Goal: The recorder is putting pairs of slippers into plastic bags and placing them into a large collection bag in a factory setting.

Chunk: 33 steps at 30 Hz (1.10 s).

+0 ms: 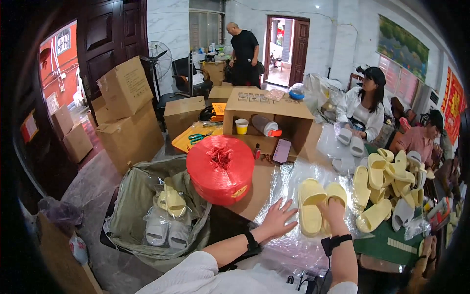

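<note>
The left hand (279,218) lies spread flat on clear plastic sheet (289,247) covering the desk (254,188). The right hand (333,208) grips a yellow slipper pair (318,206) just right. A red twine spool (220,169) stands left, near.

The left hand (278,219) lay flat with fingers spread on clear plastic sheeting (289,186), just left of a pair of pale yellow slippers (318,206). The right hand (333,208) gripped that pair, seemingly at the right slipper's heel. Left of the pair stood a red twine spool (220,169); right of it lay a slipper pile (387,183); further left sat a sack of bagged slippers (164,215)
</note>
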{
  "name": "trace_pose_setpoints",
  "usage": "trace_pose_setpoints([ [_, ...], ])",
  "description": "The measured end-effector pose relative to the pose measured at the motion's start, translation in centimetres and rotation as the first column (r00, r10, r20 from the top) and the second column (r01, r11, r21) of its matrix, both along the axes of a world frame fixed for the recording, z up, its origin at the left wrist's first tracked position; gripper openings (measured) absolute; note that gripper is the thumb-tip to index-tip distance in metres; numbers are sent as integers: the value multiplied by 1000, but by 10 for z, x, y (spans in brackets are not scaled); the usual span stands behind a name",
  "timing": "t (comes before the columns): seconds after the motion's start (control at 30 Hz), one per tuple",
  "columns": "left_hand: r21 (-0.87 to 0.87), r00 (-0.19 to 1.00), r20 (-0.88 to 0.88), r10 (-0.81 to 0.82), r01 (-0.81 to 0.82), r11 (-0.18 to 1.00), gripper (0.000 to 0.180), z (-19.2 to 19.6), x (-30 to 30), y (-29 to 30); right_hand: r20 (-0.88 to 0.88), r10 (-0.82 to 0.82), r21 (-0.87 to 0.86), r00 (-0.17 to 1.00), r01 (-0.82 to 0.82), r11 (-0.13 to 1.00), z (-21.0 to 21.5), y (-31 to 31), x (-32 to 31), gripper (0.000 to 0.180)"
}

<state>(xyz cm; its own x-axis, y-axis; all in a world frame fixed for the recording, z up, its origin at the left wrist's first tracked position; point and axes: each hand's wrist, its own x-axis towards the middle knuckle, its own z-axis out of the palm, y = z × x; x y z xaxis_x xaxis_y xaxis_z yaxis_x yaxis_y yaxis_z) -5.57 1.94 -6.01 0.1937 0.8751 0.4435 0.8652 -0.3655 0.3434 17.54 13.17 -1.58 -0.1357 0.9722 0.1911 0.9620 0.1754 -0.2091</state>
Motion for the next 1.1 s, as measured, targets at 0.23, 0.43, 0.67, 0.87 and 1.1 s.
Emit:
trace_pose_setpoints([
  [0.23,74,997,72,-31,26,997,49,-6,3,9,-246,-22,167,969,65,984,-29,1,12,35],
  [0.43,15,996,92,9,-10,1000,51,3,-1,8,-311,-23,211,950,93,973,-10,-60,46,27],
  [0.67,41,997,82,1,-5,999,50,-3,-2,8,-443,-96,243,891,223,944,10,-155,106,19],
  [0.87,27,997,78,0,-2,1000,48,-4,1,9,-544,-68,340,837,293,894,11,-180,139,13],
  [1.1,-5,999,52,-4,4,1000,52,-8,3,9,-526,32,366,850,192,911,32,-155,95,11],
])
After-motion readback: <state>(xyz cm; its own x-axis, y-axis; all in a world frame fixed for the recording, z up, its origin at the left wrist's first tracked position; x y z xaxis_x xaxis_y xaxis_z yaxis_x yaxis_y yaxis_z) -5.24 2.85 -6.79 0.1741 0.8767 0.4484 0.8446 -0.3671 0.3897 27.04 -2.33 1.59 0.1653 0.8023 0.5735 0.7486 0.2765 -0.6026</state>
